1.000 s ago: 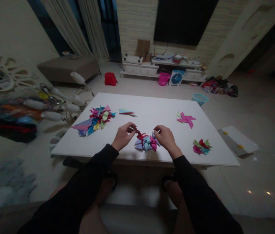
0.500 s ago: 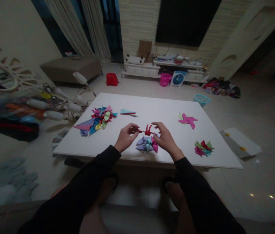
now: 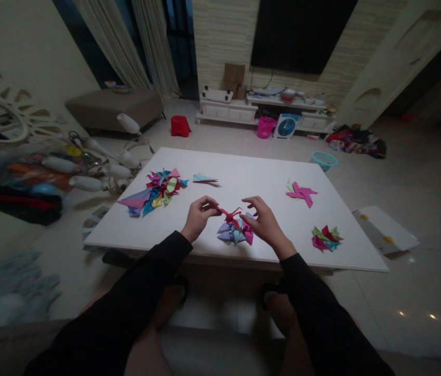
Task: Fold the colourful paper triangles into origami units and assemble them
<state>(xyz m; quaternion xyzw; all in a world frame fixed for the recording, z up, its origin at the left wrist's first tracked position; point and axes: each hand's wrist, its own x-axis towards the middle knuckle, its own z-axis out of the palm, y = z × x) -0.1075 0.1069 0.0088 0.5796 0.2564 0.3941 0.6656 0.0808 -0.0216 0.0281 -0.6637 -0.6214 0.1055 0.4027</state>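
Observation:
A small red folded paper piece (image 3: 229, 213) hangs just above a cluster of folded paper pieces in purple, teal and pink (image 3: 235, 232) near the front edge of the white table (image 3: 255, 177). My left hand (image 3: 199, 218) pinches the left tip of the red piece with thumb and forefinger. My right hand (image 3: 263, 222) is at the piece's right end with its fingers loosely spread; I cannot see whether they touch it. Both arms wear black sleeves.
A big heap of coloured folded papers (image 3: 153, 192) lies at the table's left, one teal piece (image 3: 204, 179) behind it. A pink and green figure (image 3: 300, 192) and a small mixed cluster (image 3: 325, 237) lie at the right. A white board (image 3: 385, 231) lies on the floor.
The red piece was lifted off the cluster and has sunk back toward it. My right hand's fingers have opened from a pinch to a loose spread. The left pinch holds.

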